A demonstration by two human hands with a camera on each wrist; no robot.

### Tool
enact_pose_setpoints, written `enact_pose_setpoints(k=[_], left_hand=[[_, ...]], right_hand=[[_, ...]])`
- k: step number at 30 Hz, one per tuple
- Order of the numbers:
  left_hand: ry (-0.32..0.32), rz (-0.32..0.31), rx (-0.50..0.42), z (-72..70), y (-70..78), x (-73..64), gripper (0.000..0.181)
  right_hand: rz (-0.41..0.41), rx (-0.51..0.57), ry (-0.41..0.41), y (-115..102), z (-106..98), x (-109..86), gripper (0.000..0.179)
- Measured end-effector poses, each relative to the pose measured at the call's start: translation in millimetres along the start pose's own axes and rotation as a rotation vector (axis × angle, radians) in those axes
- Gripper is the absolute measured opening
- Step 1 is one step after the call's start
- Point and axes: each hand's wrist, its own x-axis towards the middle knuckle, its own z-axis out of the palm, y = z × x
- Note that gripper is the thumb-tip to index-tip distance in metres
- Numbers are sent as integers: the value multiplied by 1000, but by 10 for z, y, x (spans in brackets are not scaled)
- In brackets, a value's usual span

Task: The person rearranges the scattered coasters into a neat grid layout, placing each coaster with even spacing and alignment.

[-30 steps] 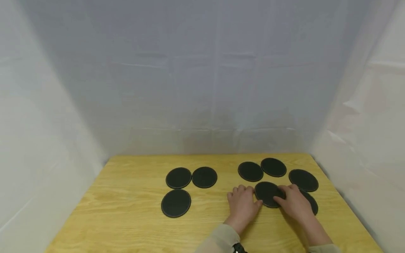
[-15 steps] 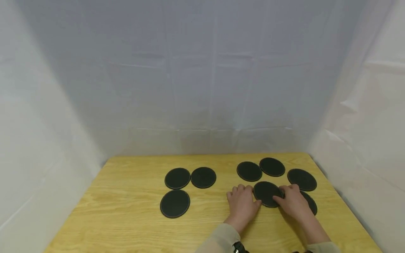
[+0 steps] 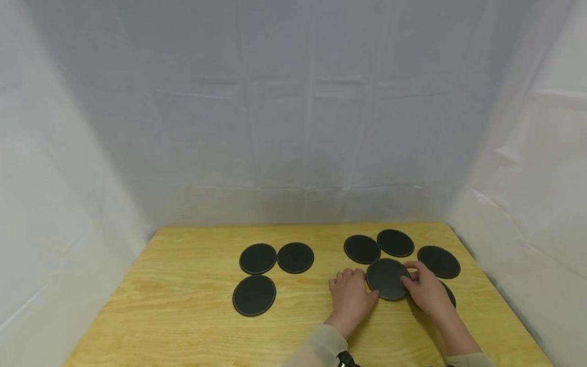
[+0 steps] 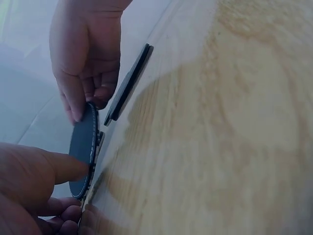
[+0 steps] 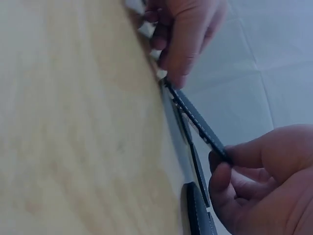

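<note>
A round black coaster point(image 3: 387, 279) with stitching near its rim lies between my two hands. My right hand point(image 3: 427, 290) pinches its right edge between thumb and fingers and holds that side raised off the wooden table. At the opposite edge, my left hand point(image 3: 350, 296) holds the rim, with its thumb point(image 4: 73, 169) against the coaster's face and its other fingers curled low by the table. In the right wrist view the coaster point(image 5: 198, 120) slopes, higher at the right hand. Another black coaster point(image 3: 449, 294) is partly hidden behind my right hand.
Black coasters point(image 3: 362, 248) point(image 3: 396, 242) lie behind the held one, and another coaster point(image 3: 438, 261) lies at the right. Three more coasters point(image 3: 258, 258) point(image 3: 295, 257) point(image 3: 254, 295) are grouped left. Pale sheeting point(image 3: 293, 127) walls the table point(image 3: 183, 306) at back and sides.
My right hand has lifted the right side of the coaster, so it now tilts and shows a lighter face. The left hand has stayed at its left edge.
</note>
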Motion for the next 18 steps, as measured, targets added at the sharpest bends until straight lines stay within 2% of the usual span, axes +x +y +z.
enact_pose_setpoints(k=[4,8,12,18], left_hand=[[2,-10,-28,-4,-17,5,36],[-27,-31,-86,-95,-80,13,34],[-13,-35,-179,-193,-205,8,32],[38,-32,-263,-426,-447,-32,28]], right_hand=[[45,187,-14,-23,-6,-27,43],[96,375,-47,-52,21,-33,47],[119,468,-67,-111,73,-20,51],[92,587,-135,-297,208,20,51]])
